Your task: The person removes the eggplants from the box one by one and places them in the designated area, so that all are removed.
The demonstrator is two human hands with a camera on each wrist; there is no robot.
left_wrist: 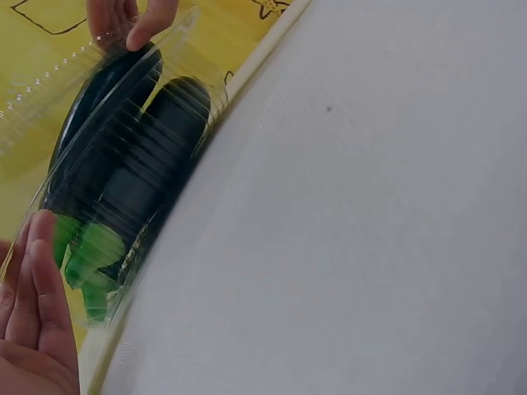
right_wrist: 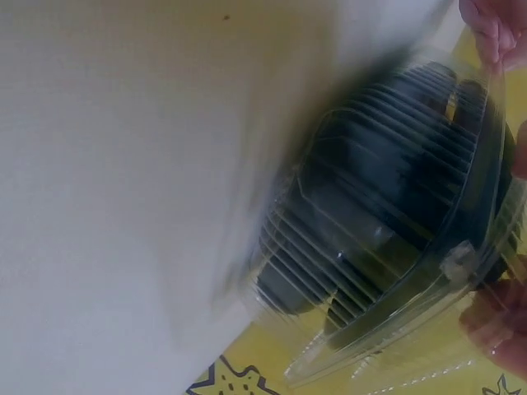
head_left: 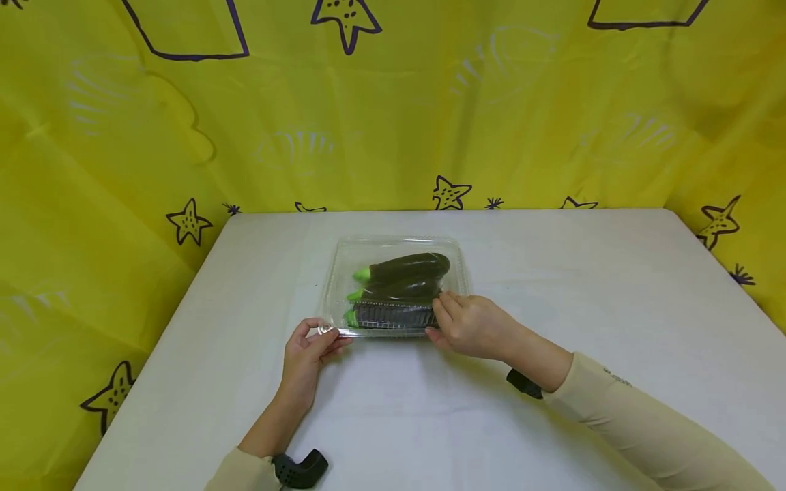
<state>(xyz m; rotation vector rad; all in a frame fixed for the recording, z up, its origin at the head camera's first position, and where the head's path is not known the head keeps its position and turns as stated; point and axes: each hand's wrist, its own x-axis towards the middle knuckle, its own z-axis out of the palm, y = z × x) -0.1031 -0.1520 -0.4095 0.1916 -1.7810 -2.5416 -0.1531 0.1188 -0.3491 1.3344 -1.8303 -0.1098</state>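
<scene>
A clear plastic clamshell box (head_left: 396, 240) is in the middle of the head view, with ribbed walls. Inside lie three dark eggplants (head_left: 410, 268) side by side, their green stem ends (left_wrist: 100, 247) pointing left. My left hand (head_left: 307, 354) pinches the box's near left corner, thumb on top and fingers below. At the near right corner, my right hand (head_left: 475, 326) grips the rim between thumb and fingers. The right wrist view shows the ribbed side of the box (right_wrist: 387, 185) with the dark eggplants behind it; the picture is blurred there.
A white tabletop (head_left: 393, 416) spreads around the box. Yellow cloth (head_left: 393, 116) with drawn stars and shells hangs behind and at both sides. Black wrist straps (head_left: 301, 469) show at the beige sleeves (head_left: 645, 423).
</scene>
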